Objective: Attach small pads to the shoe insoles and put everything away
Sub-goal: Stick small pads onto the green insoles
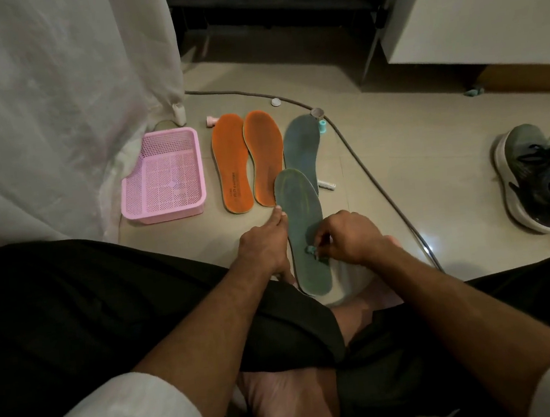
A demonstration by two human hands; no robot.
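Observation:
A grey-green insole [300,219] lies lengthwise in front of my crossed legs. My left hand [264,244] rests against its left edge, forefinger stretched along the rim. My right hand [345,238] pinches a small teal pad [311,250] right at the insole's heel half; whether the pad touches the insole I cannot tell. A second grey-green insole [301,147] lies behind it, partly covered. Two orange insoles [232,165] [266,158] lie side by side to the left. An empty pink basket [164,178] stands at the far left.
A grey cable [364,163] runs across the floor on the right. Small rolls, pink [211,121] and teal [322,126], and a white tube [327,186] lie near the insoles. Dark sneakers [544,177] sit at right. White curtain at left, a dark rack behind.

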